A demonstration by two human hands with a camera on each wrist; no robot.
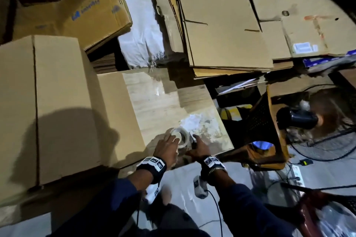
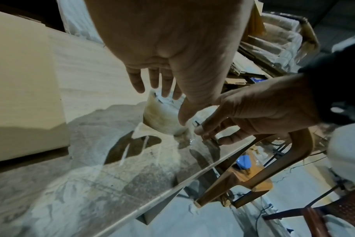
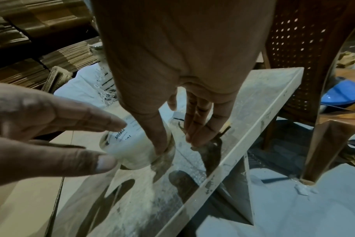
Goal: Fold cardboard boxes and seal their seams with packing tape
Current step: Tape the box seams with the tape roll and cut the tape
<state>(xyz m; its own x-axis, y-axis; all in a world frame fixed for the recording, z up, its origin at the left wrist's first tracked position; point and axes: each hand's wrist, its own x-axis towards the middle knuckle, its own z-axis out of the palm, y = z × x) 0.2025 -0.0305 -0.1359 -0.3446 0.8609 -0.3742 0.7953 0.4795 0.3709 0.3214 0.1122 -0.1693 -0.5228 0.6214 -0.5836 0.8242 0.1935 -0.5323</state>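
Tape roll [image 1: 180,135] on table [image 1: 165,102]: light, rigid, slick film; grip via core; left hand [image 1: 167,145] fingers straight above it, right hand [image 1: 198,147] pinching its edge.

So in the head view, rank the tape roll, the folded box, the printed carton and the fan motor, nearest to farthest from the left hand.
1. Tape roll: under the left hand's fingers, on the table.
2. Folded box: just left, on the table.
3. Fan motor: off to the right, past the table edge.
4. Printed carton: far back left.
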